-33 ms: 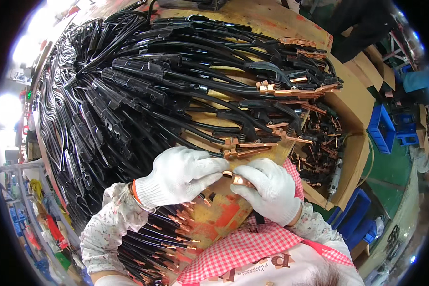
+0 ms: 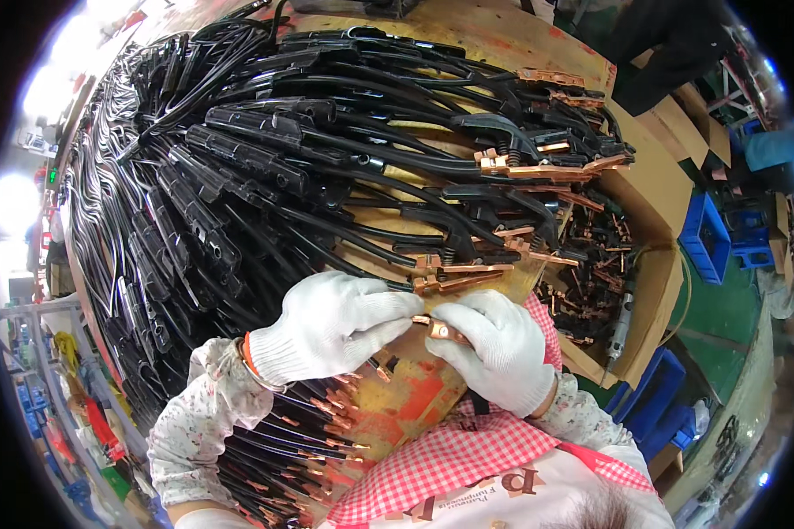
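Both my hands wear white knit gloves and meet fingertip to fingertip above the table. My left hand is closed in a pinch on a small copper-tipped end, most of it hidden by the fingers. In my right hand, thumb and fingers grip a bright copper piece; its full shape is covered by the glove. The two copper parts are close together, and I cannot tell whether they touch. Just beyond the hands lie black clamps with copper jaws, fixed to black cables.
A large bundle of black cables and handles covers the wooden table. Copper-tipped cable ends fan out near my left forearm. At right, a cardboard box holds clamp parts and a grey cylindrical tool. Blue bins stand beyond it.
The copper piece in my right hand has turned very slightly. Both hands stay in nearly the same place.
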`<state>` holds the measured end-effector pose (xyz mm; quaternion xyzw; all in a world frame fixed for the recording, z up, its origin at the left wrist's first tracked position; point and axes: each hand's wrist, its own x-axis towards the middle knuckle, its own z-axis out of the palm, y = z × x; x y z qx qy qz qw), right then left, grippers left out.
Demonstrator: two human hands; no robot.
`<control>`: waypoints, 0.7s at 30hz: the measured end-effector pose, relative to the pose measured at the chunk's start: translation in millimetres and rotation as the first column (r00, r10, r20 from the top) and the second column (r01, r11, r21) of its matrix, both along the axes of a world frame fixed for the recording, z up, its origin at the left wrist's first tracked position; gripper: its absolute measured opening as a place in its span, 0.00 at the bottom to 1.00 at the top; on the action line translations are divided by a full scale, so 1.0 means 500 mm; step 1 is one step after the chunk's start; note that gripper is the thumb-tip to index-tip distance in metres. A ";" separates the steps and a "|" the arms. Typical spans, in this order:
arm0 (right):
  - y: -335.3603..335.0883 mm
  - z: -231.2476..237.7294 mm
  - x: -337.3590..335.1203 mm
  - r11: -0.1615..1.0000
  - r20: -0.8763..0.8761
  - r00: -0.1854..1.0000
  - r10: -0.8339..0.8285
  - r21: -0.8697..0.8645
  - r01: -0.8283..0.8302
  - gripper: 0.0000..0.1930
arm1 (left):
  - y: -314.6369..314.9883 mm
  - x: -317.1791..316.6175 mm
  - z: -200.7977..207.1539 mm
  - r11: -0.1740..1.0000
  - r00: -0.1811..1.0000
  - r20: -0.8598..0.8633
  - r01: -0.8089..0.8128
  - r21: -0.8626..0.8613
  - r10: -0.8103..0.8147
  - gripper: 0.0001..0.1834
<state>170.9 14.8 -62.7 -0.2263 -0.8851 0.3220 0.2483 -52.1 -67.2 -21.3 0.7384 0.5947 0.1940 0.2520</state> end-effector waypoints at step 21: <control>0.039 -0.041 -0.040 0.950 -0.002 0.975 0.224 0.222 -0.218 0.16 | 0.014 -0.001 0.028 0.803 0.980 0.072 -0.110 -0.586 0.187 0.10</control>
